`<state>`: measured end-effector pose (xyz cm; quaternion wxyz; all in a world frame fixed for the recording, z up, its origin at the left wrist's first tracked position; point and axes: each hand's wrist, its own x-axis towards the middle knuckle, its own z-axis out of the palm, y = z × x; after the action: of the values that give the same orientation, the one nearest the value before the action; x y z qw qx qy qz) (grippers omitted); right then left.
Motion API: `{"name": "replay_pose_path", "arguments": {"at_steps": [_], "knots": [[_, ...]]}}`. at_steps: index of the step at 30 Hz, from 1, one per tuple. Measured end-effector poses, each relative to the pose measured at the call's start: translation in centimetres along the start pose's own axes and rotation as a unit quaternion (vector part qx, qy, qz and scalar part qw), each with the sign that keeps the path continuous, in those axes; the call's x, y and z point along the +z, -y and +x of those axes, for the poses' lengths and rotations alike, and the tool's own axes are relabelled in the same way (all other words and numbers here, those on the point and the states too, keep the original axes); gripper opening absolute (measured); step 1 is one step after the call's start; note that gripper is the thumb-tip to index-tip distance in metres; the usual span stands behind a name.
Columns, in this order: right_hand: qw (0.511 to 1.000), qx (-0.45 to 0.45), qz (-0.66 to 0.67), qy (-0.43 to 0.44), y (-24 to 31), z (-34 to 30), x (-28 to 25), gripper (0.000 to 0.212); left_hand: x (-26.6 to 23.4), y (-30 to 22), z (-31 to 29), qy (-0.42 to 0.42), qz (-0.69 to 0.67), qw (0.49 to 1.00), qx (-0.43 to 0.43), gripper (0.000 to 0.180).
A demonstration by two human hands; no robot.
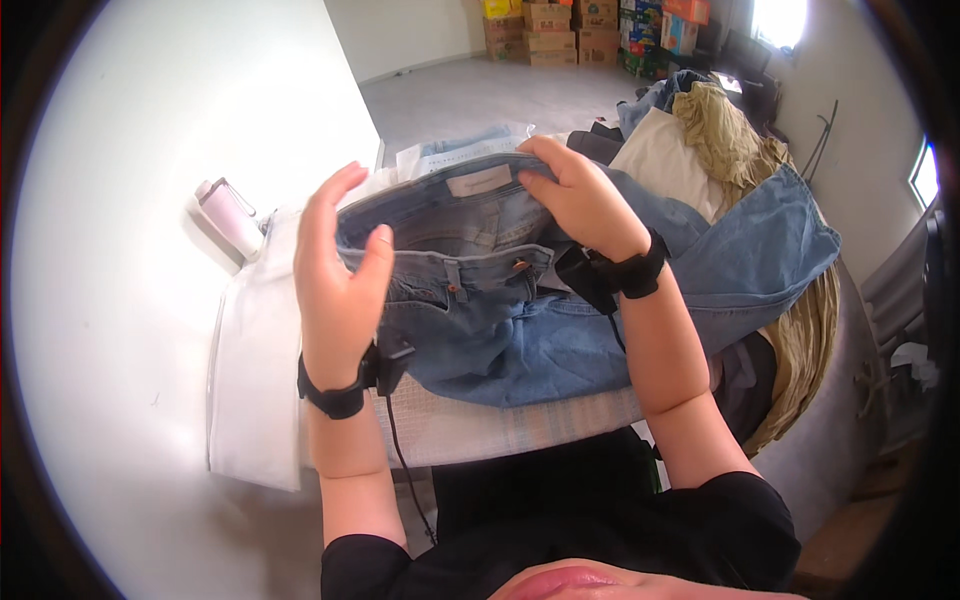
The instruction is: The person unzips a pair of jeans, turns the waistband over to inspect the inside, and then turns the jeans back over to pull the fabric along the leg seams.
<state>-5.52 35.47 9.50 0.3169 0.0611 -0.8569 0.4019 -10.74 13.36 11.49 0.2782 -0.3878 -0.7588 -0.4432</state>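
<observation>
Blue jeans [560, 345] lie across the table, the waist opening spread and a pale label [480, 183] showing inside the back waistband. The front waistband has a button [519, 265] and stands apart from the back. My right hand [585, 205] grips the back waistband to the right of the label, thumb inside and fingers over the outer edge. At the left end of the waist, my left hand [338, 285] is open, thumb and fingers spread around the side of the waistband; whether it touches the cloth I cannot tell. One leg stretches to the right.
A white patterned cloth [260, 380] covers the table. A pink bottle [228, 215] stands at its left by the white wall. Khaki clothing [725, 130] and other garments pile at the far right. Cardboard boxes [550, 40] are stacked at the back. Cables hang from both wrist straps.
</observation>
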Motion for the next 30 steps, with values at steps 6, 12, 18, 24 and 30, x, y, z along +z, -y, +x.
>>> {"name": "replay_pose_path", "arguments": {"at_steps": [6, 12, 18, 24, 30], "knots": [[0.994, -0.011, 0.087, 0.063, 2.2, -0.8, 1.1, 0.02, 1.3, -0.1, -0.9, 0.079, 0.044, 0.995, 0.037, 0.046], [0.995, -0.036, 0.055, 0.079, 2.9, -0.9, 1.0, 0.028, 1.1, 0.6, -0.6, 0.119, -0.004, 0.993, 0.001, 0.021], [0.996, 0.008, 0.056, 0.075, 3.1, -0.8, 1.2, 0.033, 1.0, 0.5, -0.4, 0.165, -0.09, 0.98, -0.068, 0.018], [0.993, 0.052, 0.063, 0.081, 3.3, -0.7, 1.2, 0.024, 1.5, 1.0, -0.6, 0.162, -0.092, 0.98, -0.064, 0.018], [0.99, 0.059, 0.095, 0.09, 2.6, -0.9, 1.3, 0.021, 1.5, 1.0, -0.6, 0.175, -0.121, 0.974, -0.076, 0.02]]}}
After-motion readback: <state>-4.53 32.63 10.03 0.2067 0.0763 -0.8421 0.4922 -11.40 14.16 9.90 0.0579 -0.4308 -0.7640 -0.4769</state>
